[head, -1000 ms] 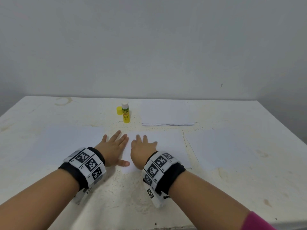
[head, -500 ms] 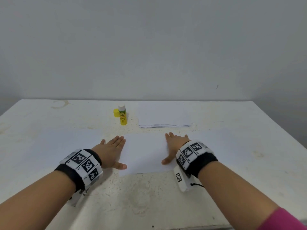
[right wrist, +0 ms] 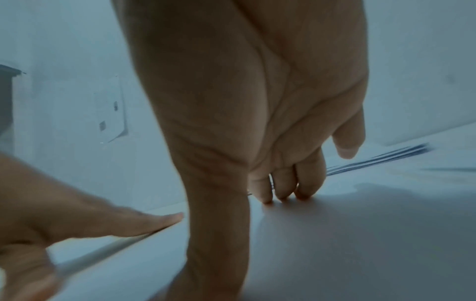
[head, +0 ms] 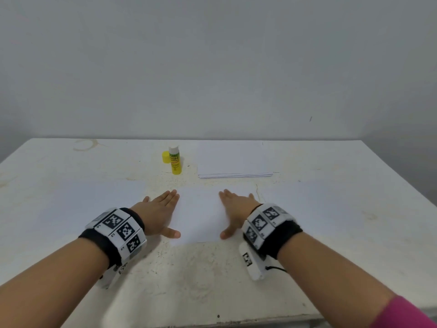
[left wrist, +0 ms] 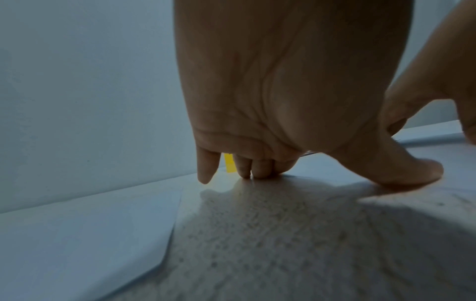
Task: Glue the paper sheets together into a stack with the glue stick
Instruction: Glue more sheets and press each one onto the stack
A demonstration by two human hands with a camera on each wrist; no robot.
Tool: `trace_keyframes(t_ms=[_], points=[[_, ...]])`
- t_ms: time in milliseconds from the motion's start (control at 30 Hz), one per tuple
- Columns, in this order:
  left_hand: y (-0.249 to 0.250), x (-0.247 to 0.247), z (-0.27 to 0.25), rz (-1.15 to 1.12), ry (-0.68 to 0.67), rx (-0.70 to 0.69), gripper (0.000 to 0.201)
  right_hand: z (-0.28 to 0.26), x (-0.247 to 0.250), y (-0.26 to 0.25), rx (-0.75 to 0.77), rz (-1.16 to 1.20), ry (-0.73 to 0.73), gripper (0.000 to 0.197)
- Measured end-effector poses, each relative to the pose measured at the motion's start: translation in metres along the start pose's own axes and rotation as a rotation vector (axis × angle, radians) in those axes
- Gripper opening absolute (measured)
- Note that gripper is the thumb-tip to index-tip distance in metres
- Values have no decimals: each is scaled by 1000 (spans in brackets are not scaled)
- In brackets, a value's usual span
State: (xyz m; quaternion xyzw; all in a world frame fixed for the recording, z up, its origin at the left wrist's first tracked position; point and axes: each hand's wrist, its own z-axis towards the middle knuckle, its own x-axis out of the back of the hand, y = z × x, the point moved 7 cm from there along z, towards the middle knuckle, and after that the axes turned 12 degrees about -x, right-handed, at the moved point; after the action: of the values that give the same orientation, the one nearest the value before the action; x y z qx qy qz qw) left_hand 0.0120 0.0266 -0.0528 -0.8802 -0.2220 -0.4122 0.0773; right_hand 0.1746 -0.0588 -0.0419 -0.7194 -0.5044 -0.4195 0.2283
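A white paper sheet (head: pixel 199 214) lies flat in the middle of the table. My left hand (head: pixel 158 214) presses flat on its left edge with straight fingers, the thumb spread out. My right hand (head: pixel 236 209) lies flat on the sheet's right part, fingers straight (right wrist: pixel 283 187). An uncapped yellow glue stick (head: pixel 175 160) stands at the back, its yellow cap (head: pixel 165 157) beside it. To its right rests a stack of white sheets (head: pixel 233 162). In the left wrist view a sliver of the glue stick (left wrist: pixel 230 166) shows between my fingers.
Single white sheets lie on the left (head: pixel 94 200) and the right (head: pixel 314 200) of the stained white table (head: pixel 201 275). A grey wall runs behind the table. The table's front edge is near my forearms.
My right hand slid right across the middle sheet from beside the left hand, then came back a little to the left. The left hand stayed on the sheet's left edge.
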Motion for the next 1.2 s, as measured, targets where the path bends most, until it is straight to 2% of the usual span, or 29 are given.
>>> trace_keyframes(t_ms=[133,233,267,333,400,500,600,667,833,967,1033,1100,1167,1200], points=[[0,1,0,-3,-1,3,114,-1,-5,48,-87,-8,-36,124],[2,2,-2,-14,14,2,109,-2,-4,65,-153,-46,-59,126],[2,2,-2,-18,15,2,109,-3,0,66,-180,-68,-52,122],[2,3,-1,-22,17,2,110,-4,13,58,-196,-74,23,103],[2,4,-1,-26,21,5,110,-4,26,29,-87,-16,103,93],[3,4,-1,-35,34,3,110,-10,24,-48,196,130,69,103],[2,4,-2,-35,52,3,109,-6,11,-93,288,92,28,115],[1,3,-2,-46,50,9,112,2,8,-81,260,50,26,118],[1,2,-3,-59,25,4,115,14,9,5,90,39,9,122],[3,3,-5,-26,4,-4,139,17,5,50,-37,10,-32,124],[2,2,-4,-3,13,-1,139,16,7,52,-87,-51,-28,123],[2,1,-4,6,7,4,137,14,16,39,-125,-95,7,112],[2,0,-4,-14,-1,11,125,13,28,7,-40,-48,56,98],[2,0,-4,-26,0,11,116,13,30,-16,56,-27,67,102]])
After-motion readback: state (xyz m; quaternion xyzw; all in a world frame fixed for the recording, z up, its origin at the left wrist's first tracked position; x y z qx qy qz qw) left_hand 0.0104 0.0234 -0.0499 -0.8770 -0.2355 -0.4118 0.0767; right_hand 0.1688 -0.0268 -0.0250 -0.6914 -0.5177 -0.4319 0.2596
